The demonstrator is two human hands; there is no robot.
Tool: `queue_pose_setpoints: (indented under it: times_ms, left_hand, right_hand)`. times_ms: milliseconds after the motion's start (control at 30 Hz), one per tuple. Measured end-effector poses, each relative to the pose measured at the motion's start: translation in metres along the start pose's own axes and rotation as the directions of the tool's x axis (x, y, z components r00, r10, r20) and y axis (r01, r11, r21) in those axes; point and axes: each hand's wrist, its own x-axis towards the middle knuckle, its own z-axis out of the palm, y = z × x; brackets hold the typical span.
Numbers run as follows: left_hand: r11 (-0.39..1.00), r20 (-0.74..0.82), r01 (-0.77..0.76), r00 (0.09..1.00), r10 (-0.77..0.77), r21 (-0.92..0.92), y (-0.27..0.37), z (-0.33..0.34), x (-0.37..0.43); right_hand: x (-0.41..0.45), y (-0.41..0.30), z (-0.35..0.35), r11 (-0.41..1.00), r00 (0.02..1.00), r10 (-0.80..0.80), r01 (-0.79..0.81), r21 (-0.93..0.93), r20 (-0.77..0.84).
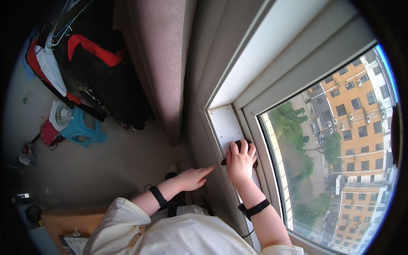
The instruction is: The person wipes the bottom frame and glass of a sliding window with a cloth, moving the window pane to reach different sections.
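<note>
My right hand [240, 162] presses a dark, crumpled cloth [237, 144] onto the white windowsill [227, 122], its fingers bent over the cloth. Parts of the cloth stick out to the left of the palm and beyond the fingertips. My left hand [193, 178] hangs in the air left of the sill, with one finger stretched towards it and nothing in its grasp. Each arm wears a black band. The closed window pane [306, 165] stands at the right of the sill, in a pale frame [266, 143].
A pinkish curtain [159, 63] hangs left of the window. Clothes on hangers [95, 73], a blue plastic stool [84, 127] and a white basket-like item [60, 114] are at the far left. A wooden surface [70, 220] lies at the lower left. Buildings and trees show outside.
</note>
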Motion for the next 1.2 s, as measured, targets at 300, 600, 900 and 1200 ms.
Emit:
queue_pose_setpoints:
  times_ms: [300,600,900,1200]
  left_hand:
    - [0.912,-0.757,-0.326,0.521,0.394,0.251,0.017,-0.162,0.044]
    - [0.543,-0.554,-0.219,0.012,0.832,0.811,0.095,-0.266,0.129]
    - [0.504,-0.51,-0.187,0.016,0.86,0.843,0.087,-0.26,0.131]
    - [0.517,-0.535,-0.2,-0.05,0.843,0.833,0.087,-0.249,0.137]
  right_hand:
    - [0.128,-0.033,0.034,0.984,0.996,0.01,0.006,0.176,-0.093]
    - [0.136,-0.035,0.041,0.962,0.961,0.031,0.046,0.268,-0.276]
    - [0.135,-0.035,0.042,0.975,0.951,0.014,0.056,0.217,-0.31]
    - [0.132,-0.03,0.038,0.99,0.937,-0.022,0.069,0.123,-0.349]
